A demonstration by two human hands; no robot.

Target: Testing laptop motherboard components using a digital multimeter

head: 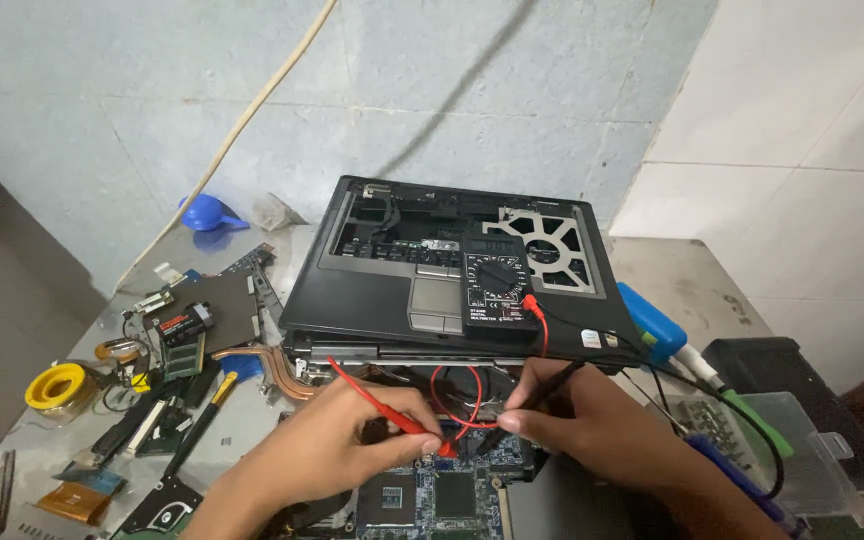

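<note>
Head cam looks down on your two hands working over a green circuit board (452,495) at the near edge of the worktop (682,275). Your left hand (347,435) has its grip pinched around a red probe (392,408), tip angled down onto the board near its top edge. Your right hand (577,420) is closed around a black probe (542,390), its tip coming down just beside the red one, so both points sit close together on the board. Red and black leads (542,325) run up from the probes to a black multimeter (495,283), which is resting on the palm rest of a stripped laptop chassis (372,285) in the middle of the worktop, with its fan grille (542,245) exposed at the back right. Over by the left edge you've got a yellow solder spool (57,385), a black-and-yellow screwdriver (197,425), a copper heat pipe (272,365) and a bunch of loose boards and small parts. A blue funnel (210,213) sits at the back left by the wall. On the right side there's a blue box (652,322), a green-handled tool (752,420) and a clear plastic case (807,440) near the right edge.
</note>
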